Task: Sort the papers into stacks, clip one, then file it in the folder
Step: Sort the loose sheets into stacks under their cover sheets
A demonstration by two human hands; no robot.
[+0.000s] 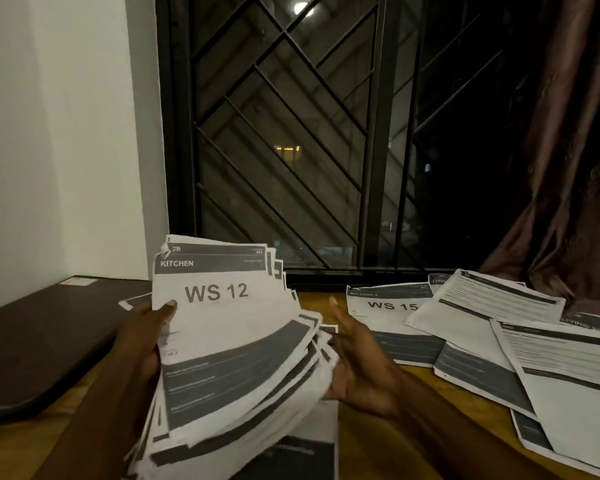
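Observation:
A thick, fanned bundle of printed papers [236, 344] is lifted above the wooden table [364, 445]; its top sheet reads "KITCHEN" and "WS 12". My left hand [142, 337] grips the bundle's left edge, thumb on the top sheet. My right hand [361, 362] lies against the bundle's right edge with fingers spread, supporting it from the side and below. More printed sheets lie loose on the table at the right, among them a "WS 15" sheet [388, 317] and several overlapping pages [548, 368]. One sheet [309, 448] lies under the bundle. A dark flat folder [45, 344] lies at the left.
A barred window [284, 140] stands behind the table's far edge. A white wall [56, 140] closes the left side. A brown curtain [561, 168] hangs at the right, down to the table behind the loose pages.

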